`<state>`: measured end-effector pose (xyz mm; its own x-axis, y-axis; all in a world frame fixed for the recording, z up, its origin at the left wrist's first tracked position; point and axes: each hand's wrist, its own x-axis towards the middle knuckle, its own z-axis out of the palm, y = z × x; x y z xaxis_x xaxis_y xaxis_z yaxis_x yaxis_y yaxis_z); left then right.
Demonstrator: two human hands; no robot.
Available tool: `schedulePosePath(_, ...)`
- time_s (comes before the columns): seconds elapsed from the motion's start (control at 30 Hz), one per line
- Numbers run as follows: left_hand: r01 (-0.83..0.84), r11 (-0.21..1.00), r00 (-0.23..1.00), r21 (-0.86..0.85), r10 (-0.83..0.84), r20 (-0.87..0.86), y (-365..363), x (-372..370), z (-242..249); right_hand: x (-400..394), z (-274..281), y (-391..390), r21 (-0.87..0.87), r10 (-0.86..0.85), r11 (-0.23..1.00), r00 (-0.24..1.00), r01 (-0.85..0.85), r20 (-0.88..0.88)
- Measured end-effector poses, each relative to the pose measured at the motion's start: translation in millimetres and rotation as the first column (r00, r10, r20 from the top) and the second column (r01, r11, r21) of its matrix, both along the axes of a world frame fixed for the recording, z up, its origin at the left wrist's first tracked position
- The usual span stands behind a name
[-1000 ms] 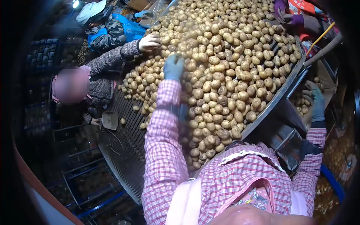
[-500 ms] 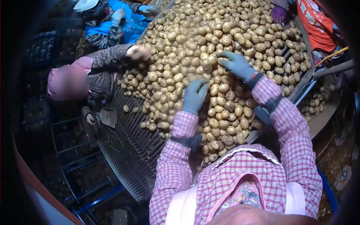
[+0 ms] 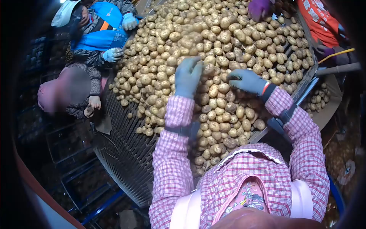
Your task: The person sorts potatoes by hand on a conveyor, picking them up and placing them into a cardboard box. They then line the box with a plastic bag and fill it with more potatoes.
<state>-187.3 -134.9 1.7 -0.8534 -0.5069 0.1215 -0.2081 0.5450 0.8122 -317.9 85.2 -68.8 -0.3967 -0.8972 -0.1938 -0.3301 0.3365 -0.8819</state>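
Observation:
Many yellowish potatoes (image 3: 219,100) lie in a wide heap over the slatted surface in front of me. My left hand (image 3: 187,77), in a grey-blue glove, reaches over the middle of the heap with its fingers bent forward and the thumb apart. No potato shows in it. My right hand (image 3: 248,81), gloved alike, hovers low over the potatoes to the right, its fingers pointing left and slightly curved, the thumb apart below. Nothing is visible in its grasp. The undersides of both hands are hidden.
Bare dark slats (image 3: 127,152) slope away at the left. A person in a pink cap (image 3: 51,91) stands there; another in a blue apron (image 3: 103,40) is behind. At the right are a purple glove (image 3: 259,9), an orange garment (image 3: 319,23) and a metal rim (image 3: 305,89).
My left hand has moved forward and left, while my right hand has come down and nearer to me. The co-worker at left has drawn a hand back from the heap.

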Motion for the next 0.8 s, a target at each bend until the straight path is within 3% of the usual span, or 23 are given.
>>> schedulePosePath(0.03,0.064,0.996,0.996,-0.069,-0.059,0.073,-5,-19,-16,0,-19,11,-0.136,-0.037,0.99,0.995,0.024,-0.097)
schedulePosePath(0.1,0.206,0.96,0.96,-0.191,-0.161,0.228,-3,-51,-56,-7,1,25,0.021,-0.126,0.992,0.988,0.124,0.09)
schedulePosePath(0.17,0.401,0.765,0.795,-0.503,-0.019,0.606,23,-80,-50,-15,1,36,0.029,-0.223,0.975,0.966,0.222,0.134)
schedulePosePath(0.2,0.445,0.738,0.697,-0.508,0.071,0.713,39,-92,-39,-21,3,39,0.029,-0.271,0.963,0.95,0.27,0.154)
schedulePosePath(0.3,0.472,0.676,0.713,-0.566,0.085,0.696,49,-95,-52,-43,14,35,0.024,-0.375,0.924,0.894,0.381,0.247)
schedulePosePath(0.33,0.508,0.677,0.688,-0.533,0.054,0.724,47,-92,-53,-54,2,24,-0.135,-0.368,0.903,0.896,0.408,0.249)
schedulePosePath(0.43,0.557,0.663,0.726,-0.501,-0.096,0.681,53,-70,-52,-95,-7,-9,-0.207,-0.469,0.848,0.873,0.488,0.138)
schedulePosePath(0.57,0.525,0.68,0.83,-0.512,-0.276,0.484,70,-42,-52,-156,-3,-80,-0.224,-0.423,0.903,0.844,0.366,-0.33)
schedulePosePath(0.63,0.504,0.709,0.857,-0.494,-0.341,0.386,77,-29,-47,-171,-8,-116,-0.219,-0.383,0.923,0.821,0.317,-0.423)
schedulePosePath(0.67,0.484,0.759,0.871,-0.435,-0.369,0.325,82,-25,-34,-180,-17,-134,-0.051,-0.308,0.945,0.832,0.322,-0.462)
schedulePosePath(0.7,0.45,0.798,0.891,-0.4,-0.374,0.256,82,-19,-30,-177,-24,-140,0.064,-0.163,0.959,0.725,0.274,-0.669)
schedulePosePath(0.77,0.38,0.869,0.925,-0.317,-0.365,0.108,73,-10,-25,-164,-41,-141,-0.234,-0.392,0.915,0.588,0.328,-0.707)
schedulePosePath(0.8,0.33,0.861,0.939,-0.387,-0.343,0.037,56,-9,-22,-161,-31,-134,-0.156,-0.333,0.937,0.667,0.313,-0.667)
